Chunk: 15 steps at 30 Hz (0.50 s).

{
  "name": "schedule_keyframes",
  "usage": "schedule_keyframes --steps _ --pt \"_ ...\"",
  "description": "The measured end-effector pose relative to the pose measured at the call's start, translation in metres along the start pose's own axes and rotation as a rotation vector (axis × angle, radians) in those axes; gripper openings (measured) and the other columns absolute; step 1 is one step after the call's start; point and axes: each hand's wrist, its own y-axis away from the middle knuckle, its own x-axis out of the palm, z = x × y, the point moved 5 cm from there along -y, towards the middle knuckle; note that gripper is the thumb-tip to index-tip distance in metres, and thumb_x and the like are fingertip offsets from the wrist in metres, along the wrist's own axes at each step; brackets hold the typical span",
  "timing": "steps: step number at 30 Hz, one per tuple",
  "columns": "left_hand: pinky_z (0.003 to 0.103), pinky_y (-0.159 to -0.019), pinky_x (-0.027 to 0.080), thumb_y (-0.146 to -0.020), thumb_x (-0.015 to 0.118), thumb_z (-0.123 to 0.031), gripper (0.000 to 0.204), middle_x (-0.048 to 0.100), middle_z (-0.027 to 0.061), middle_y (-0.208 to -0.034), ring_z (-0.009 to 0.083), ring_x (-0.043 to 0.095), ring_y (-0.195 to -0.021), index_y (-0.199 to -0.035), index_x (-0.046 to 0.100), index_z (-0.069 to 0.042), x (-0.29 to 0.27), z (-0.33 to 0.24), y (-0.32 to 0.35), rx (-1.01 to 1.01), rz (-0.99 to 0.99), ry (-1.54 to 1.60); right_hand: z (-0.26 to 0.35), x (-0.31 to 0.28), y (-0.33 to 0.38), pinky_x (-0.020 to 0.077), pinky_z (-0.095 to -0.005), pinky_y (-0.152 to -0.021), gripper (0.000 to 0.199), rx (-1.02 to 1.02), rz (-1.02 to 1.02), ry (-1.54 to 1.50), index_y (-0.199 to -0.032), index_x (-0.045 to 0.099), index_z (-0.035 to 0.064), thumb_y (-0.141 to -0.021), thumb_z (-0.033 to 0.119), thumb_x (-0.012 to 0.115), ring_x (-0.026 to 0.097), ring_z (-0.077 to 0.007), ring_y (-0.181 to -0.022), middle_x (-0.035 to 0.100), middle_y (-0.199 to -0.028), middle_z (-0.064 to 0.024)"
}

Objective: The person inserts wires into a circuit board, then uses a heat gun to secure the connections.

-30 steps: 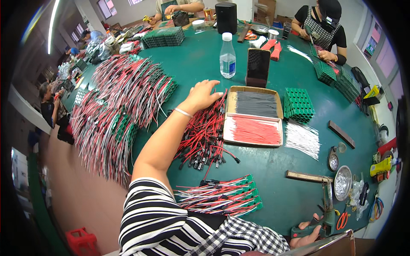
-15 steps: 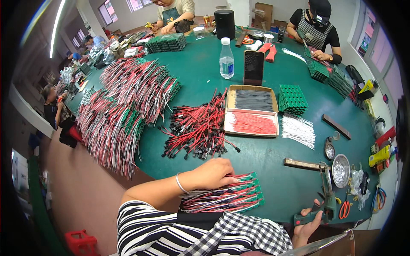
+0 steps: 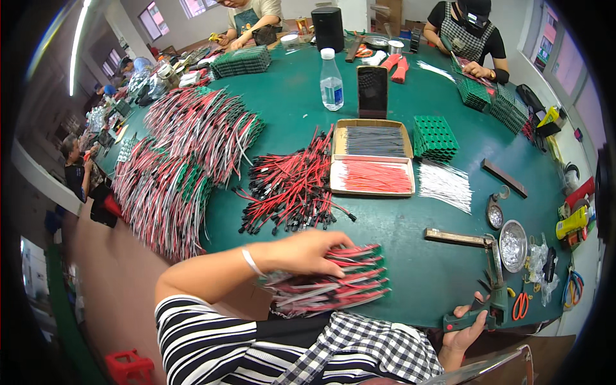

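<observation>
My left hand reaches across a flat green board in front of me. Its thumb and forefinger are apart, no wire plainly held between them, and the hand is slightly blurred. Red, white and black wires cover the board in rows; those nearest the wrist are smeared by motion. At the table's right front edge, my right hand is closed round the handle of a dark green soldering gun, whose front points up and away from me. Beyond my left hand lies a pile of red wires with black connectors.
Boxes hold black wires and red wires, beside white wires and stacked green trays. Large wired heaps fill the left. A metal bar, metal bowl and orange-handled scissors lie right. Co-workers sit across.
My left thumb and forefinger, together on the wires before, have spread apart as the hand shifted. The whole view has moved slightly. My right hand keeps its hold on the soldering gun.
</observation>
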Motion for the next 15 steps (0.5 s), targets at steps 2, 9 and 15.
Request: schedule_keyframes --steps 2,9,15 --pt "0.038 -0.077 0.05 -0.074 0.076 -0.029 0.054 0.065 0.0149 -0.097 0.0302 0.064 -0.091 -0.12 0.054 -0.011 -0.05 -0.024 0.01 -0.012 -0.038 -0.272 0.001 -0.003 0.001 0.0436 -0.0267 -0.06 0.047 -0.013 -0.018 0.0 -0.137 0.033 0.0047 -0.099 0.031 0.042 0.052 -0.0113 -0.061 0.053 -0.125 -0.0118" --pt "0.036 -0.075 0.04 -0.073 0.064 -0.02 0.014 0.06 0.0002 -0.075 0.019 0.061 -0.077 -0.087 0.065 -0.022 -0.201 -0.044 -0.019 -0.026 -0.234 -1.66 0.002 -0.001 0.002 0.0435 -0.0272 -0.06 0.046 -0.026 -0.057 -0.006 -0.138 0.033 0.0048 -0.1 0.03 0.041 0.052 -0.0115 -0.062 0.053 -0.126 -0.0122" --pt "0.037 -0.095 0.035 -0.075 0.061 -0.023 0.011 0.068 -0.0009 -0.077 0.0173 0.062 -0.083 -0.07 0.071 -0.022 -0.243 0.051 -0.121 -0.299 -0.134 -1.922 0.0 -0.002 0.004 0.0434 -0.0278 -0.057 0.051 -0.018 -0.171 0.007 -0.139 0.03 0.004 -0.098 0.032 0.042 0.052 -0.0127 -0.06 0.055 -0.121 -0.0119"
